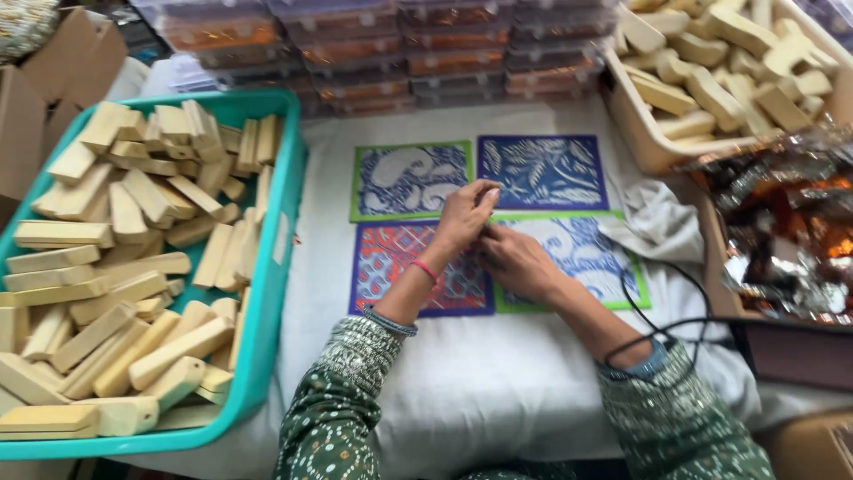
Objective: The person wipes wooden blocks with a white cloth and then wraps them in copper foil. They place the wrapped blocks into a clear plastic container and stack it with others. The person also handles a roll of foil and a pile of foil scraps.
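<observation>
This is a small craft workshop, a hand-printing setup by the look of it. A teal tray [271, 267] on the left is heaped with pale wooden blocks [124, 267], and a beige bin [635, 133] at the upper right holds more. Four patterned printed cloth squares [542, 171] lie on the white-covered desk [480, 373]. Stacked clear plastic boxes [400, 49] line the back, with cardboard cartons [53, 80] beside them.

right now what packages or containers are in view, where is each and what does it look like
Clear lidded boxes: stacked along the far edge, orange contents.
Teal tray: left, rectangular, full of pale wooden blocks.
Beige tray: far right, holding more blocks.
Foil wrappers: right, crinkled, silver and orange.
</observation>
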